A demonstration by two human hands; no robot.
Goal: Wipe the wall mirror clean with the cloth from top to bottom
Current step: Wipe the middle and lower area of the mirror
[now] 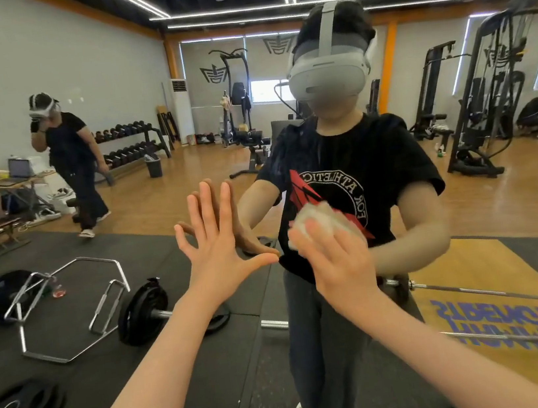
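Observation:
The wall mirror (132, 126) fills nearly the whole view and reflects a gym and me in a headset and black shirt. My left hand (218, 245) lies flat on the glass, fingers spread wide and straight. My right hand (335, 256) presses a crumpled white cloth (318, 219) against the mirror at about chest height of my reflection. The cloth is blurred with motion and partly hidden under my fingers. Fine specks show on the glass around my reflected shoulder.
In the reflection: a hex bar with black plates (68, 311) on dark mats, a barbell (501, 295) at right, dumbbell racks, cable machines, and other people at the left and far right.

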